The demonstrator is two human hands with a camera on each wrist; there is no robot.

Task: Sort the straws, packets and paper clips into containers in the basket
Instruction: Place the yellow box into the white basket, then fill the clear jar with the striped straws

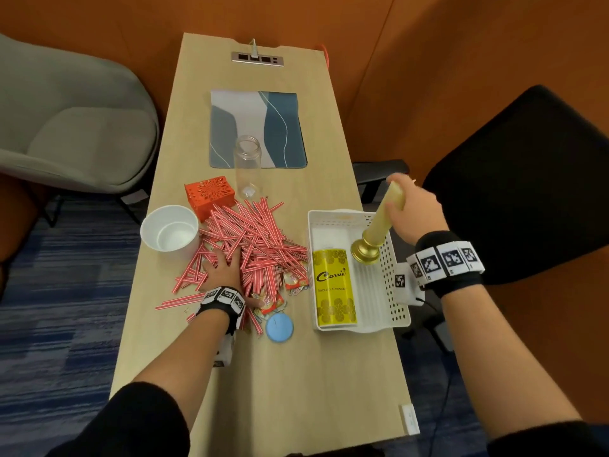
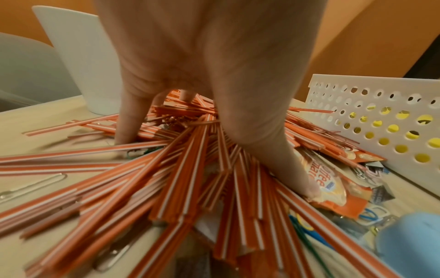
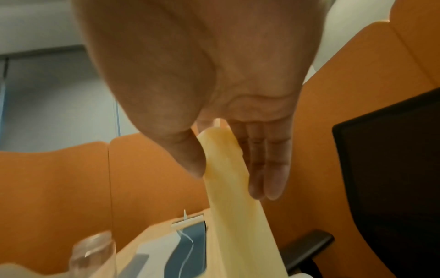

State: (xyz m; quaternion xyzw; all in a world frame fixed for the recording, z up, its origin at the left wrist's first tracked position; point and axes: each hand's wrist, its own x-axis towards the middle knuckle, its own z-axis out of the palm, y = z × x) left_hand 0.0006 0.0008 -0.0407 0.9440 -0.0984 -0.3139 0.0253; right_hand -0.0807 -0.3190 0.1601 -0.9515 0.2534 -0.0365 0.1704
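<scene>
A heap of red-and-white straws (image 1: 253, 239) covers the middle of the table, with orange packets (image 1: 291, 280) and coloured paper clips (image 1: 296, 291) at its near edge. My left hand (image 1: 230, 278) lies spread on the heap, fingers straight, and holds nothing. In the left wrist view the thumb touches a packet (image 2: 333, 188) and paper clips (image 2: 371, 214) lie beside it. My right hand (image 1: 400, 201) pinches a pale yellow candle (image 1: 385, 219) with a gold base, tilted over the white perforated basket (image 1: 392, 291). A yellow powder tin (image 1: 334, 288) lies in the basket.
A white cup (image 1: 169, 229), an orange cut-out box (image 1: 209, 194) and an open clear jar (image 1: 247, 166) stand behind the heap. A blue round lid (image 1: 279, 327) lies in front of it. Farther back is a placemat (image 1: 257, 127). A black chair (image 1: 527, 176) is at the right.
</scene>
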